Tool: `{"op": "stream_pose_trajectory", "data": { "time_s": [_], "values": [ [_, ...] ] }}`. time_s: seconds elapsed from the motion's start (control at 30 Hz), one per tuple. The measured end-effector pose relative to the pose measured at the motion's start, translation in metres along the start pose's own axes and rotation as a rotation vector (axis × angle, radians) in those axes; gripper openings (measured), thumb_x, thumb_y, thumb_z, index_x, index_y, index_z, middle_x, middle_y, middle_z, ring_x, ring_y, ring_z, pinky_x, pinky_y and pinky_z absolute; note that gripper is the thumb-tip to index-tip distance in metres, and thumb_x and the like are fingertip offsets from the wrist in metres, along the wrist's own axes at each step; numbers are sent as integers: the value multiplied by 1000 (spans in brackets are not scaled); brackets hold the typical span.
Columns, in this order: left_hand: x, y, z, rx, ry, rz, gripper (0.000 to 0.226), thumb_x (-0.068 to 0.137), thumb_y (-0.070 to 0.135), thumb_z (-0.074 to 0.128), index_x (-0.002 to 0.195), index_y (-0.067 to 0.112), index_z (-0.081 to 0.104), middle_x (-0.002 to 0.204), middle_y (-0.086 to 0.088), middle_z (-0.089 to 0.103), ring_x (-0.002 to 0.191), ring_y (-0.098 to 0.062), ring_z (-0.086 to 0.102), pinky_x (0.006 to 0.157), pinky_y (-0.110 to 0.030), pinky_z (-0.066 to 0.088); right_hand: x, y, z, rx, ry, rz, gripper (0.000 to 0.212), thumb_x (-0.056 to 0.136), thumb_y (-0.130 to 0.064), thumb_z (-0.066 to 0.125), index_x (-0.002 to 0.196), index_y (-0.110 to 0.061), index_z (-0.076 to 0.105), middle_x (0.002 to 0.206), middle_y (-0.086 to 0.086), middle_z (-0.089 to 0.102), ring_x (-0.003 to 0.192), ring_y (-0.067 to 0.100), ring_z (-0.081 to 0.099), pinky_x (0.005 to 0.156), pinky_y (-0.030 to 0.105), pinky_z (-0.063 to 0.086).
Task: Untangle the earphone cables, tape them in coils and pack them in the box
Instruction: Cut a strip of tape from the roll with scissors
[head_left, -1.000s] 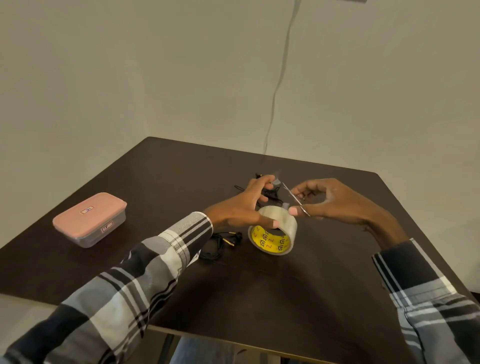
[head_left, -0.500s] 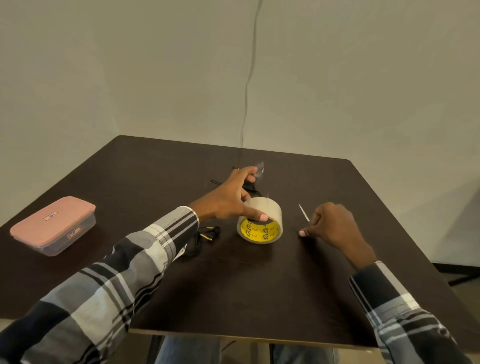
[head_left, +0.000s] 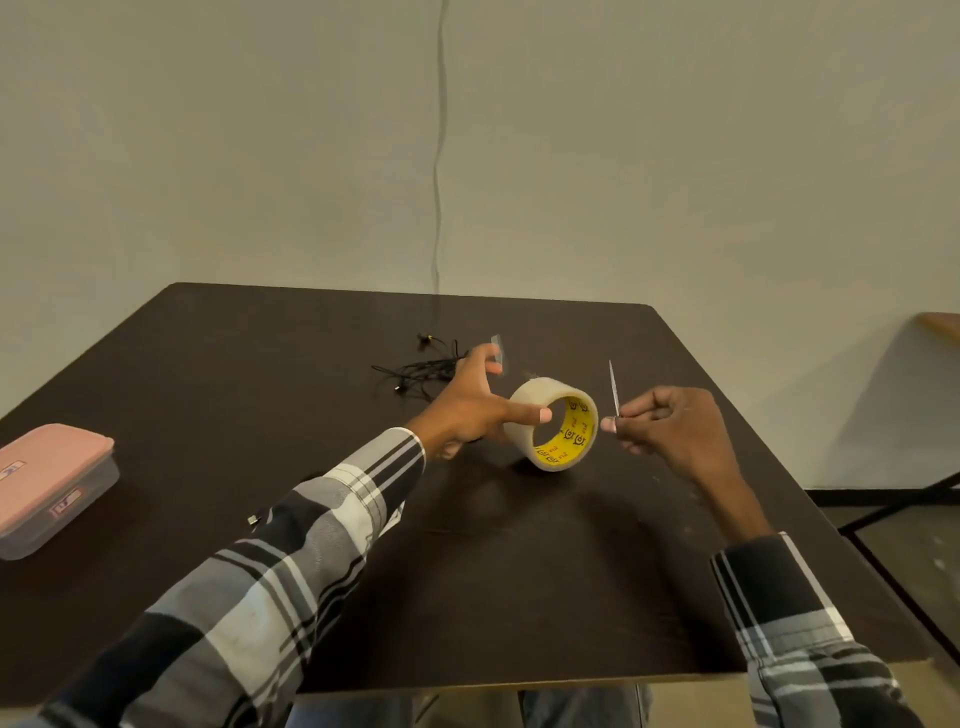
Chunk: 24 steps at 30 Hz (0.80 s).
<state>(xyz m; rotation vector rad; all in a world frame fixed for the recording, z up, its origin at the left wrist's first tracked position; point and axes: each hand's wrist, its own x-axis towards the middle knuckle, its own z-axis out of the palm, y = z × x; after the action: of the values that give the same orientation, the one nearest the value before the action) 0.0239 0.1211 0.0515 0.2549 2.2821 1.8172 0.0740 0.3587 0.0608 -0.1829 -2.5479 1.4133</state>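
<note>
A clear tape roll (head_left: 556, 434) with a yellow core stands on edge at the middle of the dark table (head_left: 519, 582). My left hand (head_left: 467, 408) grips it from the left, thumb across its rim. A small cut piece of tape (head_left: 497, 347) sticks up from that hand's raised fingertip. My right hand (head_left: 672, 431) is just right of the roll, pinching a thin metal blade (head_left: 614, 387) that points upward. A tangle of black earphone cables (head_left: 421, 370) lies behind my left hand. A second cable's plug (head_left: 253, 519) peeks out beside my left sleeve, the rest of it hidden.
A pink-lidded clear box (head_left: 52, 486), closed, sits at the table's left edge. The table's near edge runs just in front of me. A wall stands close behind the table, and a glass-topped frame (head_left: 914, 540) is at the right.
My right hand has lifted off the table and now holds the blade upright near the roll. The roll has turned, so its yellow core faces right. My left hand stays on it.
</note>
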Motion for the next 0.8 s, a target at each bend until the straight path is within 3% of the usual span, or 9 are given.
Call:
{"op": "stream_pose_trajectory", "data": {
  "time_s": [0.1, 0.27, 0.43, 0.73, 0.8],
  "values": [
    [6, 3, 13, -130, -1, -93, 106, 66, 23, 90, 148, 22, 23, 146, -3, 31, 119, -29, 54, 70, -46, 62, -5, -2, -4, -15, 0, -15, 22, 71, -16, 90, 77, -5, 71, 64, 7, 74, 58, 21, 71, 59, 28, 60],
    [10, 3, 30, -231, -1, -163, 95, 75, 14, 83, 148, 16, 21, 150, -8, 29, 99, -20, 60, 73, -51, 61, -7, -4, -5, -149, -45, 20, 12, 77, -16, 85, 74, -13, 74, 66, 2, 74, 63, 19, 73, 66, 30, 61],
    [9, -9, 37, -226, 40, -177, 103, 77, 18, 82, 153, 16, 13, 155, -12, 24, 117, -32, 58, 62, -38, 62, -4, -12, -5, -306, -59, 23, 16, 77, -18, 85, 69, -17, 71, 65, -2, 72, 49, 3, 63, 48, 12, 45],
    [5, -12, 37, -24, 158, -46, 103, 72, 35, 85, 151, 21, 21, 146, -5, 26, 129, -24, 41, 54, -27, 60, 16, -42, 10, -444, -152, 11, 18, 78, -21, 85, 73, -12, 70, 72, 4, 73, 64, 15, 72, 67, 27, 61],
    [5, -11, 34, -5, 192, -19, 94, 77, 37, 81, 150, 21, 23, 147, -4, 26, 128, -23, 42, 54, -26, 59, 21, -48, 18, -491, -201, 27, 19, 78, -21, 85, 72, -12, 69, 72, 3, 72, 62, 12, 70, 62, 24, 58]
  ]
}}
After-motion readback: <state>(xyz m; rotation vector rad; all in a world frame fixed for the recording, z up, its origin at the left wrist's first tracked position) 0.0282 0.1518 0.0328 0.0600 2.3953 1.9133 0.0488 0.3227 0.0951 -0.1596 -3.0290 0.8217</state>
